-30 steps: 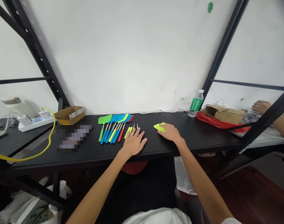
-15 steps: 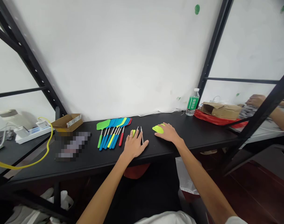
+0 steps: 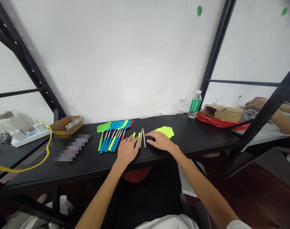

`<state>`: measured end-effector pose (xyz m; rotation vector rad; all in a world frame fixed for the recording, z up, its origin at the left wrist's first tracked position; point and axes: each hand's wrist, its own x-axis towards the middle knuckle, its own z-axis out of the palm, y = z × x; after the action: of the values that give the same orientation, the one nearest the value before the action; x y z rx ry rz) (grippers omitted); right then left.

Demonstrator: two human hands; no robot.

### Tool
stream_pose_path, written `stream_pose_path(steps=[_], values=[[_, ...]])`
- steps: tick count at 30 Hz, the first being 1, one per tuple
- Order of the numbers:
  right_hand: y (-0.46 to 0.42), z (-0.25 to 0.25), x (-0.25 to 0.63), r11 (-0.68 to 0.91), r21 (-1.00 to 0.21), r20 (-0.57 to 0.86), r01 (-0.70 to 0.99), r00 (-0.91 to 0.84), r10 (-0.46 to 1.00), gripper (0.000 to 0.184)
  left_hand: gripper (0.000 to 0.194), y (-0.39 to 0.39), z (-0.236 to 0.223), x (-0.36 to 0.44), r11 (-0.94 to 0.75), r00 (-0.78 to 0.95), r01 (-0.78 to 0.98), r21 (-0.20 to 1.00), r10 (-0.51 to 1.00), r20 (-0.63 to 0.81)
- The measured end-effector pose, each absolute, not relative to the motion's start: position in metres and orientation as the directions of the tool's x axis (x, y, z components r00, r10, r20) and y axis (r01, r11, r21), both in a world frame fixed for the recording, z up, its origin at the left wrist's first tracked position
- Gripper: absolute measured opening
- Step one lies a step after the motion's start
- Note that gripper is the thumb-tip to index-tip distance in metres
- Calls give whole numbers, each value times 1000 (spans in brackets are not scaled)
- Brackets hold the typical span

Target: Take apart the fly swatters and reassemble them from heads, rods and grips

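Note:
My left hand (image 3: 127, 150) lies palm down with fingers spread, over or against two short yellow handles (image 3: 134, 135); their lower parts are hidden under the fingers. Just right of it are two thin silver metal rods (image 3: 144, 140), side by side. My right hand (image 3: 160, 140) holds nothing; its fingers are apart and slightly bent, with the tips beside the rods. Beyond its knuckles lie yellow mesh fly swatter heads (image 3: 167, 131), partly covered by the hand. A row of assembled fly swatters (image 3: 104, 128) in green, blue, yellow and red is fanned out to the left.
Toward the left of the black table (image 3: 87, 173) are an open cardboard box (image 3: 68, 125), a blurred-out item (image 3: 73, 149), a power strip (image 3: 28, 136) and a yellow cable (image 3: 48, 148). At right stand a water bottle (image 3: 195, 106) and a torn carton (image 3: 222, 113). Another person's hand (image 3: 256, 103) shows beyond the frame.
My right hand has left the yellow swatter heads and moved left to the metal rods. My left hand has shifted slightly left, uncovering more of the rods.

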<state>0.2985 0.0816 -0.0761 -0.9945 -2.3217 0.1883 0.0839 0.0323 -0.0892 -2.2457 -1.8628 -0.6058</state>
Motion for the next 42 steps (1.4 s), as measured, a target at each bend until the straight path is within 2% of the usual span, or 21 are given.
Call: stream_pose_path(steps=[5,9,15,19,25,30,36,42], values=[[72,-81,284,771,-270,480,577,-613,627,43,45,30,-93,81,-280,211,955,98,873,441],[70,-84,281,779,-238,474,579,-631,614,39,44,28,-93,84,-268,187,954,133,881,435],[72,-85,279,784,-272,505,559,-610,610,30,38,23,-90,84,-329,232,934,137,852,469],[68,-86,275,782,-294,519,550,-596,613,31,35,24,-92,82,-369,268,923,108,819,507],[67,-84,275,776,-329,507,539,-592,626,22,35,26,-90,82,-421,331,902,94,816,474],[75,-84,282,732,-355,515,582,-532,673,13,36,30,-89,84,-393,303,913,106,831,466],[81,-90,283,699,-364,533,616,-477,698,11,36,33,-89,86,-401,303,908,119,828,472],[82,-93,282,694,-368,552,619,-455,699,16,36,31,-90,85,-402,311,912,83,808,500]])
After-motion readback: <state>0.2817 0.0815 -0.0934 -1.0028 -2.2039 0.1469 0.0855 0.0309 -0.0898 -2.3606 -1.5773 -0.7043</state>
